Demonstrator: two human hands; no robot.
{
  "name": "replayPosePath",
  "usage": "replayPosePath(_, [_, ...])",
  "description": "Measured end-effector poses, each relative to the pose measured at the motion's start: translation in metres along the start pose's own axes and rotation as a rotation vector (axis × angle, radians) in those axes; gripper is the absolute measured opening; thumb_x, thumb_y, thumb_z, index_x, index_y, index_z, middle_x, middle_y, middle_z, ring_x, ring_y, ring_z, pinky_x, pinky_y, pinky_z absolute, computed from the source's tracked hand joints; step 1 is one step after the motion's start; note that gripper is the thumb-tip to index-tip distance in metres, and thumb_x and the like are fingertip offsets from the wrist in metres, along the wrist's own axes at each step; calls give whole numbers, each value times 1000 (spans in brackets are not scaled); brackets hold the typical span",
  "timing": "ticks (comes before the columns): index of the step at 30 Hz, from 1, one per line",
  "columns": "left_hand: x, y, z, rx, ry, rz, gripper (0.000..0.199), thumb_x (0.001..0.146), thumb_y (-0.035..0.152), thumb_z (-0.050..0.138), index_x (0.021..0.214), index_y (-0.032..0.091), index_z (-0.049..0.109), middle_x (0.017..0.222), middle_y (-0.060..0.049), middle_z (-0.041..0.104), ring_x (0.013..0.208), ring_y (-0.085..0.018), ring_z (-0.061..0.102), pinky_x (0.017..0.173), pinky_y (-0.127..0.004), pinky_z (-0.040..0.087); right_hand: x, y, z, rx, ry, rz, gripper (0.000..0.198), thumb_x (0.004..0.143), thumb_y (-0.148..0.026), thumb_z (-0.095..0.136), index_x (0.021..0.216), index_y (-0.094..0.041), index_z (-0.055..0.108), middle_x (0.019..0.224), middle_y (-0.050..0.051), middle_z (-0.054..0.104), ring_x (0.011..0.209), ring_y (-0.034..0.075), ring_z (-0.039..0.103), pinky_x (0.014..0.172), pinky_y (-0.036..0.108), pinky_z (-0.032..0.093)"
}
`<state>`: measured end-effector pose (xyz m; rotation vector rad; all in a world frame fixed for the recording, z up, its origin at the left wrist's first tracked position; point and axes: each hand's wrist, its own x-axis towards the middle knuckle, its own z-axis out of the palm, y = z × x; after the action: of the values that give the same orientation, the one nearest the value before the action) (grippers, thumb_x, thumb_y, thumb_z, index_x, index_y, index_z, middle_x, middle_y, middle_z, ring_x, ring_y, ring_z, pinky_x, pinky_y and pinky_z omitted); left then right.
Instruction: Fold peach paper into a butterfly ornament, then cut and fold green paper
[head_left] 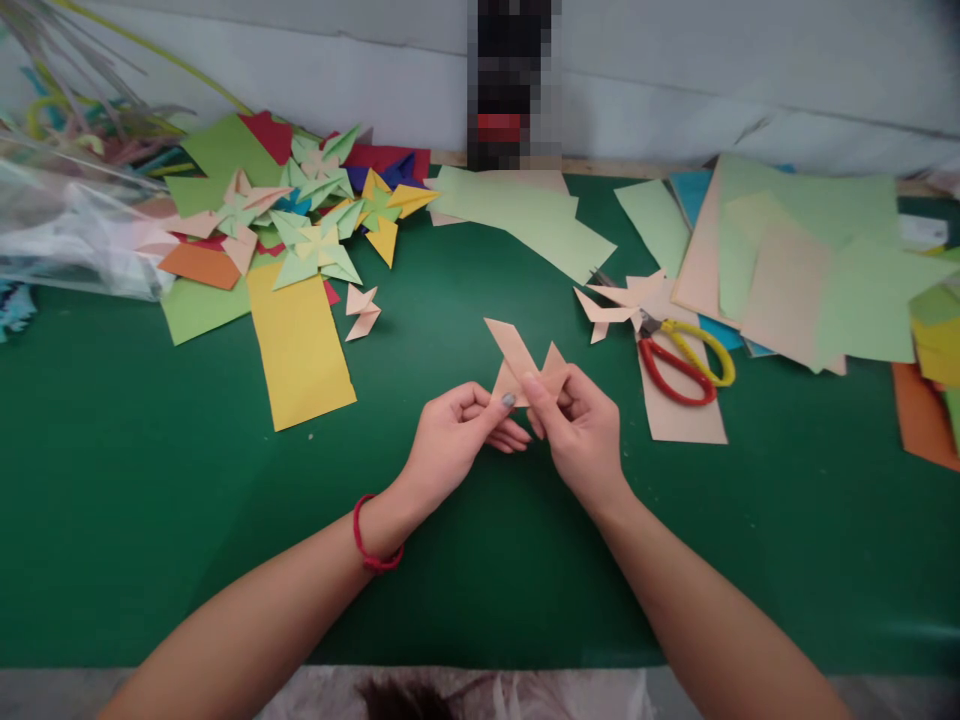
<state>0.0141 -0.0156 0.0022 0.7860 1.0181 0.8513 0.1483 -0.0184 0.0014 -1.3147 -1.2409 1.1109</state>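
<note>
Between both hands, above the green table, is a folded piece of peach paper [511, 352] with pointed flaps sticking up. My left hand [461, 430] pinches its lower left edge, thumb on top and fingers curled beneath. Thumb and fingers of my right hand [581, 430] grip its lower right side, the thumb pressing where the flaps cross. A small folded peach paper piece [363, 312] lies to the left. To the right, more folded peach pieces [606, 308] sit beside scissors [679, 370] with one red and one yellow handle.
Folded paper stars [319, 240] and coloured sheets pile at the back left, near a clear plastic bag [75, 240]. A yellow paper strip [301, 350] lies in front. Pale green and peach sheets [817, 260] are stacked at right on the green table [187, 500], which meets a wall behind.
</note>
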Motion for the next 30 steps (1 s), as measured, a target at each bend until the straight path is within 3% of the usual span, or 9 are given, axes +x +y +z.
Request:
replayPosePath(6, [2, -5, -1, -11, -29, 18, 30, 90, 40, 48, 78, 14, 57, 66, -5, 71, 60, -15, 69, 60, -26, 56, 3, -2, -1, 2, 19, 22, 28, 86, -30, 58, 65, -20, 42, 48, -8, 42, 42, 5, 37, 43, 20, 30])
replayPosePath(11, [0, -5, -2, 0, -19, 20, 31, 90, 41, 48, 75, 14, 56, 62, -3, 70, 56, -13, 67, 58, -24, 55, 2, -3, -2, 9, 17, 33, 28, 85, -31, 58, 65, -19, 43, 47, -8, 42, 42, 5, 37, 42, 21, 28])
replayPosePath(20, [1, -4, -4, -14, 76, 80, 35, 92, 43, 43, 75, 15, 54, 63, -4, 69, 57, -14, 67, 58, -25, 54, 6, -1, -6, 79, 63, 32, 29, 85, -30, 58, 65, -20, 41, 49, -9, 39, 43, 4, 36, 42, 21, 26])
replayPosePath(25, [1, -3, -3, 45, -40, 119, 22, 89, 36, 52, 86, 15, 55, 70, -1, 68, 65, -13, 67, 66, -25, 55, 6, -1, -7, 81, -44, 83, 28, 84, -32, 59, 66, -19, 43, 49, -8, 40, 43, 5, 37, 42, 21, 26])
replayPosePath(30, [0, -1, -2, 97, -79, 92, 19, 87, 32, 56, 78, 16, 53, 66, 0, 67, 62, -11, 65, 65, -24, 54, 5, 1, -7, 66, -129, 94, 28, 84, -33, 60, 65, -19, 44, 49, -8, 41, 43, 5, 37, 42, 21, 27])
